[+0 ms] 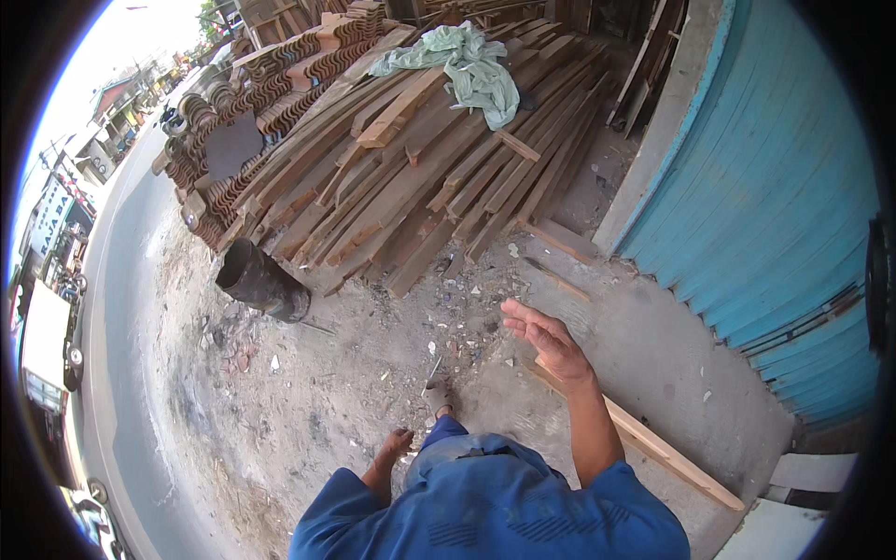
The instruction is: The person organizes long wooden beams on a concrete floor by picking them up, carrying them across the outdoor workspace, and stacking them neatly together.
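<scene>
My right hand is raised in front of me with its fingers stretched out, and nothing is in it. Beyond and below it, a long pale wooden beam lies on the ground along my right side. My left hand hangs low beside my leg, its fingers curled in, with no object visible in them. A large pile of wooden planks fills the ground ahead. Draped over the pile is a crumpled pale green plastic sheet. A thin piece of wood lies just past my right hand.
A dark cylindrical bucket leans on its side left of the planks. Stacked clay roof tiles stand behind it. A blue corrugated wall runs along the right. A road passes on the left. Small debris litters the dirt ground.
</scene>
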Demonstrator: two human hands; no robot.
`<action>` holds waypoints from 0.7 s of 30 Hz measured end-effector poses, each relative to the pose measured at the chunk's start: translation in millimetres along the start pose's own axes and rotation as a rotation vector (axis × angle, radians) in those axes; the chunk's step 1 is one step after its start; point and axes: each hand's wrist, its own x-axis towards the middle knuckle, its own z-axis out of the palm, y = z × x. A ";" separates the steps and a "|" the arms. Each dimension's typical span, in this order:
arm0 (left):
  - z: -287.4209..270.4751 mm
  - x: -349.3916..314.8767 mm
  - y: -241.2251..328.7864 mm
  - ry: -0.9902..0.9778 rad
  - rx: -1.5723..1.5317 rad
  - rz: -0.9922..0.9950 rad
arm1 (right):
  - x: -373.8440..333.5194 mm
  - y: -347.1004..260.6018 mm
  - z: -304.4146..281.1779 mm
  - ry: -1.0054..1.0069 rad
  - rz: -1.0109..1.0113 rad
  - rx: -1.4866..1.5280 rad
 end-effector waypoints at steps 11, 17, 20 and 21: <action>-21.3 -17.4 -139.9 0.012 0.256 0.210 | 1.5 -210.5 198.9 -0.910 -0.884 0.180; -84.5 -11.1 -112.7 0.107 0.179 0.215 | 94.2 -190.5 249.7 -1.401 -0.745 0.510; -123.5 -4.3 -54.1 0.191 -0.174 0.089 | 141.7 -122.6 257.8 -1.257 -0.602 0.870; -143.2 -9.5 -63.0 0.243 -0.287 0.088 | 180.2 -81.3 276.4 -1.292 -0.516 0.899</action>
